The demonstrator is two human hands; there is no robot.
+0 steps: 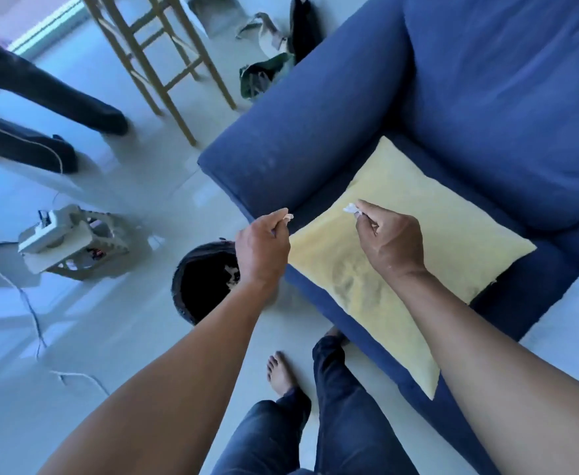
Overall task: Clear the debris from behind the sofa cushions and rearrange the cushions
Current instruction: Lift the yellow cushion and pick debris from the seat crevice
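Left hand [262,248] pinching a white scrap [287,217] above the black bin [192,286], right hand [389,240] pinching another scrap [350,209] over the yellow cushion [401,255] on the blue sofa [487,97]. Cushion likely soft, light, best taken by edges; scraps probably weightless, crumbly, needing fingertip grip

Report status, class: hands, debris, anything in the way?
Left hand pinches white scrap. Right hand pinches another scrap over yellow cushion. Black bin below left hand, path clear.

Two hands [262,246] [392,240], two scraps [288,217] [351,209], one cushion [401,255].
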